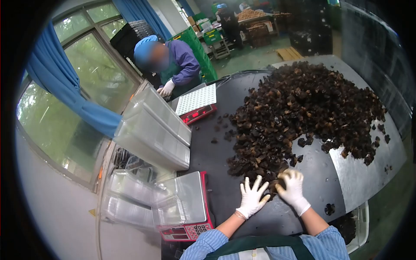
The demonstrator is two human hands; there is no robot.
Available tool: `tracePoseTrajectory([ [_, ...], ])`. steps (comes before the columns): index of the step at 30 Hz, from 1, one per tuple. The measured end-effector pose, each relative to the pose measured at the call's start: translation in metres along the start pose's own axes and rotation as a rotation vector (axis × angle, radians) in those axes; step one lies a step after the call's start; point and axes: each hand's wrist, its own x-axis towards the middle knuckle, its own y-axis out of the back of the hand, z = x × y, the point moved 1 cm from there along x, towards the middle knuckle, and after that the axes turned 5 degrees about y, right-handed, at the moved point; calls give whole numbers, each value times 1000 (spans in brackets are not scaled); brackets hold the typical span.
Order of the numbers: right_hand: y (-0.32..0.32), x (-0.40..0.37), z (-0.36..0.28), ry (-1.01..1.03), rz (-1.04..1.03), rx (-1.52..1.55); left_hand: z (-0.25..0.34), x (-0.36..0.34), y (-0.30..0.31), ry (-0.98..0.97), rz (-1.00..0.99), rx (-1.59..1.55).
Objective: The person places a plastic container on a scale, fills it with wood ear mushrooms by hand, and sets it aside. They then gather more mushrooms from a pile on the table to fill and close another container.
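Note:
Both my hands wear white gloves at the near edge of a large pile of dark brown dried pieces [299, 117] spread over a black table [242, 208]. My left hand [252, 197] lies flat on the table with its fingers spread, holding nothing, just short of the pile. My right hand [292, 188] is curled over pieces at the pile's near edge, fingers closed around a few of them. A red-framed scale [190, 216] with a clear plastic tray on it stands to the left of my left hand.
Stacks of clear plastic trays [154, 125] lie along the left side by the window. A second scale [197, 104] stands farther back, where a person in a blue cap and purple top works. Green crates and another worker are far behind.

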Motion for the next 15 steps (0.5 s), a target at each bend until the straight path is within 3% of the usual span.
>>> tracePoseTrajectory([
  [1, -3, 2, 8, -116, 5, -7, 4, -5, 6, -81, 5, 24],
  [3, -16, 1, 11, -127, -81, -83, 1, -19, 9, -194, -67, 25],
  [5, -17, -12, -6, 10, -362, -28, -8, -32, 17, -178, -75, 2],
  [7, -14, -29, -18, 233, -475, 42, -18, -51, 19, -77, -18, -60],
  [11, 2, -57, -32, 475, -536, 123, -22, -91, 25, -23, -83, -109],
  [15, 14, -51, -3, 272, -318, 96, -25, -110, 26, -79, -92, -204],
])
